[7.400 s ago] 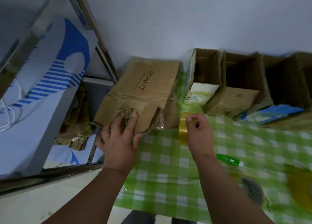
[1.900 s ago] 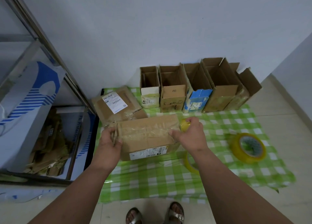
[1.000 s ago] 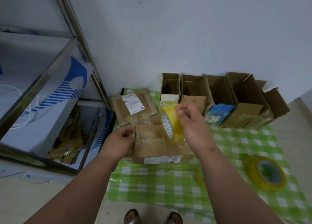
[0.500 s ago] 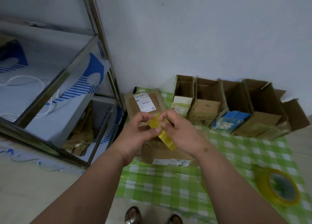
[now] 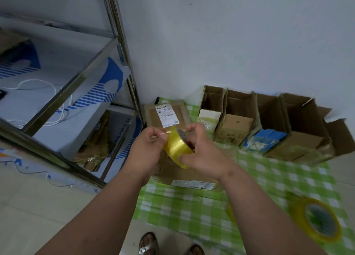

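A yellow tape roll [image 5: 177, 148] hangs in the air above a brown cardboard parcel [image 5: 192, 179] lying on a green checked cloth [image 5: 269, 178]. My right hand [image 5: 203, 149] grips the roll, fingers curled over its rim and thumb under it. My left hand [image 5: 148, 145] pinches the loose clear end of the tape at the roll's upper left edge. Both hands and the roll hide most of the parcel; its white label shows at the front edge.
A second parcel [image 5: 167, 115] with a white label lies behind. Several open cartons [image 5: 238, 118] stand in a row against the wall. Another yellow tape roll [image 5: 318, 222] lies on the cloth at right. A metal shelf rack [image 5: 119, 43] stands at left. My sandalled feet [image 5: 148, 243] show at the bottom.
My hands let go of the parcel and lifted the tape roll above it. The left hand came over to the roll and now pinches the tape end.
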`<action>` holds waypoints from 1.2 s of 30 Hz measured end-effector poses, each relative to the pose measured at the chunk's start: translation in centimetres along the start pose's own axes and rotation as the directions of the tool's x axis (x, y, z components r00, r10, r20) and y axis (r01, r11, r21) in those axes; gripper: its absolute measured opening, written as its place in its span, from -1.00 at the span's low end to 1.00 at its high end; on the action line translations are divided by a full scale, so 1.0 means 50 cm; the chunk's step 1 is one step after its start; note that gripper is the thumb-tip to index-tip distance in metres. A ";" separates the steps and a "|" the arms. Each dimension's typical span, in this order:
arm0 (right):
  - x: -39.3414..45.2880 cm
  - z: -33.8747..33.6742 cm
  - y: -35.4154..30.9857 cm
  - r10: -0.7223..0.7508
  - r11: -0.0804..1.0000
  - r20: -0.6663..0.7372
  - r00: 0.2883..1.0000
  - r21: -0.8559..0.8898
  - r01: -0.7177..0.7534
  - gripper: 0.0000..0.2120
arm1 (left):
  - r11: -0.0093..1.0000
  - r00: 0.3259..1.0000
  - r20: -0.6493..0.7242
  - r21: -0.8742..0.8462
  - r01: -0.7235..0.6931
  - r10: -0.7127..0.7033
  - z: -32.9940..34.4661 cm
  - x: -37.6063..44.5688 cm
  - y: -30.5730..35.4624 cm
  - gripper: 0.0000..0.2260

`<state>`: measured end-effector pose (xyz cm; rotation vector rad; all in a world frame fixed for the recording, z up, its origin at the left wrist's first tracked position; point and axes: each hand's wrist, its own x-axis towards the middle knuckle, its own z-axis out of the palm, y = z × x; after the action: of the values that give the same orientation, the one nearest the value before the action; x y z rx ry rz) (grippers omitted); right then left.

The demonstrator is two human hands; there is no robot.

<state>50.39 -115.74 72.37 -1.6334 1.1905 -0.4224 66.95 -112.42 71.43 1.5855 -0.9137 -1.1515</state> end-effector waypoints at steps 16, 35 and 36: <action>-0.008 -0.026 0.002 -0.137 0.915 -0.048 0.989 -0.389 0.108 -0.65 | 0.953 0.950 -0.177 -0.212 0.218 -0.257 0.010 0.012 -0.051 -0.89; -0.054 -0.165 0.041 0.041 0.968 -0.026 0.999 -0.246 -0.046 -0.59 | 0.778 0.908 -0.137 -0.575 0.252 -0.396 -0.029 0.056 -0.090 -0.90; -0.054 -0.167 0.048 0.045 0.959 -0.035 0.998 -0.277 -0.053 -0.57 | 0.780 0.910 -0.124 -0.567 0.263 -0.396 -0.029 0.057 -0.092 -0.92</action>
<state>41.78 -117.74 74.47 -1.8375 1.3564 -0.2552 69.34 -113.39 66.48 1.3889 -0.1105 -1.2849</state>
